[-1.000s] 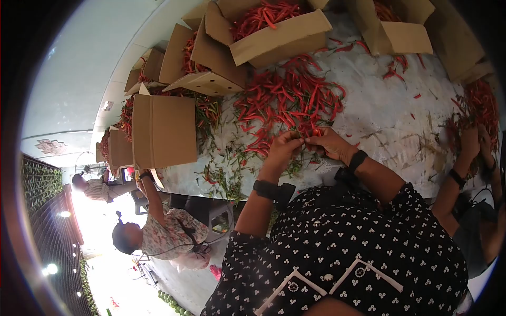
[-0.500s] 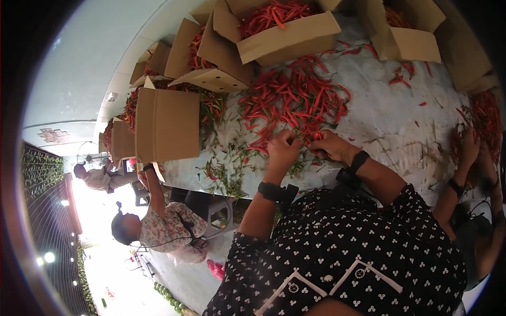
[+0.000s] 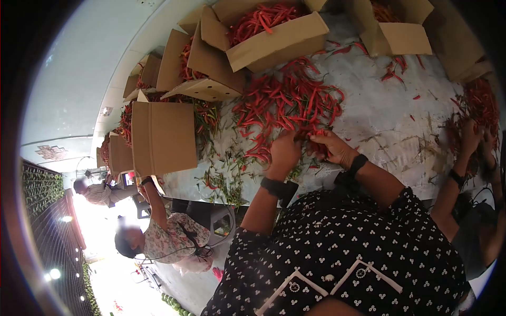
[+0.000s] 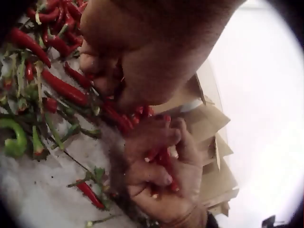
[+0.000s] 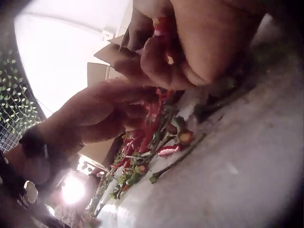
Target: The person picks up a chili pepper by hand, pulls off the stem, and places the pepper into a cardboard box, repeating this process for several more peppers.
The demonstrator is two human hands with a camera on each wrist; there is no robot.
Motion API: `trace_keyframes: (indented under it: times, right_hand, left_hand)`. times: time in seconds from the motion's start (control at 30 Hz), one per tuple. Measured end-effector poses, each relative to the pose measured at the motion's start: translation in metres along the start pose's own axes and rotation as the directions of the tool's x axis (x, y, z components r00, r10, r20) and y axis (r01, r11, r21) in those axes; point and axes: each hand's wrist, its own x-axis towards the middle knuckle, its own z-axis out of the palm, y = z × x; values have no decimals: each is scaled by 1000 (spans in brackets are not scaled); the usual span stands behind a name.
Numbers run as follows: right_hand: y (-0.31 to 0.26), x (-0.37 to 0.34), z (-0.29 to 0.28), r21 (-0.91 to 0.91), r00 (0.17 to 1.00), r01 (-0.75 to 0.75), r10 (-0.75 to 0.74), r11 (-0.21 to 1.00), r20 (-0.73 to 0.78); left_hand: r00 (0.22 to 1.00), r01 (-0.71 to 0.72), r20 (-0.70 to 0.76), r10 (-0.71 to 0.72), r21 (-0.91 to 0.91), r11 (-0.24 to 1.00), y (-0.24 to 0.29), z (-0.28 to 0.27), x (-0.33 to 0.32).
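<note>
Head: chillies [image 3: 319, 134] seemingly within right hand [image 3: 336, 148]

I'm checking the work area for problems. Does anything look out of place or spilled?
Two things, neither alarming: a curled green chilli lies beside red chillies, odd in colour; and a few stray ones lie on the table outside a box, apart from the main pile.

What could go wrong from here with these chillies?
The right hand grips several red chillies with their ends poking out, so one might slip free. Green stem scraps lie right beside the chilli pile and could get mixed in. The left hand is bare, like the right, so chilli juice may sting the skin.
</note>
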Motion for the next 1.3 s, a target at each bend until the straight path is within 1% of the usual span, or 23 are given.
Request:
trace_keyframes:
  times: [0.03, 0.07, 0.13, 0.23, 0.27, 0.33, 0.47, 0.53, 0.57, 0.6, 0.63, 0.67, 0.73, 0.8, 0.83, 0.9, 0.97, 1.03, 1.1, 1.13, 1.2, 1.27, 1.3]
  right_hand:
    - [1, 1, 0, -4, 1000, 2, -2, 1000, 1]
    - [3, 2, -1, -44, 999, -4, 2, 999, -40]
    - [2, 3, 1, -87, 997, -11, 4, 996, -81]
    - [2, 3, 6, -70, 993, -45, 37, 997, -111]
    - [2, 3, 10, -87, 991, -20, 8, 996, -134]
    - [1, 4, 14, -117, 988, 5, -23, 993, -153]
    - [8, 6, 21, -151, 981, 70, -95, 986, -167]
    - [13, 8, 21, -202, 975, 102, -138, 974, -172]
    - [15, 10, 21, -328, 973, 125, -180, 936, -142]
    - [12, 9, 28, -448, 970, 148, -218, 882, -108]
    - [7, 7, 34, -453, 970, 149, -219, 879, -107]
    - [2, 3, 39, -538, 970, 137, -222, 832, -96]
    - [-7, 0, 43, -619, 970, 126, -229, 775, -88]
    - [-13, 1, 38, -445, 984, 89, -147, 891, -98]
    - [-20, -3, 47, -447, 984, 88, -147, 890, -99]
    - [-34, -13, 62, -233, 983, -40, -4, 972, -185]
    - [-36, -16, 59, -273, 974, -129, 71, 953, -213]
    - [-44, -19, 58, -309, 959, -213, 138, 927, -247]
    - [-61, -17, 60, -336, 972, -230, 202, 914, -117]
    - [-70, -9, 61, -317, 977, -186, 143, 930, -155]
    - [-110, 10, 67, -272, 993, -61, 32, 960, -110]
    - [-162, 39, 72, -215, 996, 78, -65, 973, 67]
    - [-187, 53, 93, -211, 966, 222, -244, 952, -82]
  left_hand:
    - [996, -74, -62, 66, -142, 987, -5, -1, 0]
    - [995, -77, -66, 68, -142, 987, -10, -2, -3]
    - [981, 189, 103, -164, -330, 925, -2, -19, -11]
    - [970, 229, 182, -163, -448, 864, 0, -23, -19]
    - [971, 227, 176, -163, -451, 863, 1, -24, -21]
    - [994, 76, 96, -44, -359, 930, 3, -24, -26]
    - [998, -22, 44, 38, -320, 947, -3, -17, -30]
    - [987, 159, 59, -147, -366, 917, -5, -13, -31]
    - [988, 156, 52, -147, -370, 916, -7, -11, -31]
    - [964, 266, 122, -236, -440, 858, -7, -12, -30]
    - [928, 373, 200, -315, -497, 783, -7, -12, -29]
    - [929, 370, 196, -314, -502, 781, -9, -15, -29]
    - [866, 499, 246, -435, -481, 721, -17, -23, -28]
    - [868, 488, 211, -450, -529, 694, -22, -26, -29]
    - [866, 477, 176, -468, -572, 667, -25, -27, -29]
    - [851, 505, 234, -470, -612, 609, -32, -30, -28]
    - [836, 529, 291, -465, -648, 547, -35, -31, -27]
    - [865, 492, 250, -435, -593, 638, -35, -33, -27]
    - [898, 431, 206, -389, -592, 681, -47, -21, -28]
    - [925, 371, 161, -345, -587, 720, -47, -21, -29]
    - [921, 380, 166, -351, -579, 722, -38, -30, -31]
    - [918, 388, 170, -358, -569, 725, -34, -34, -31]
    - [916, 395, 172, -363, -554, 733, -35, -33, -31]
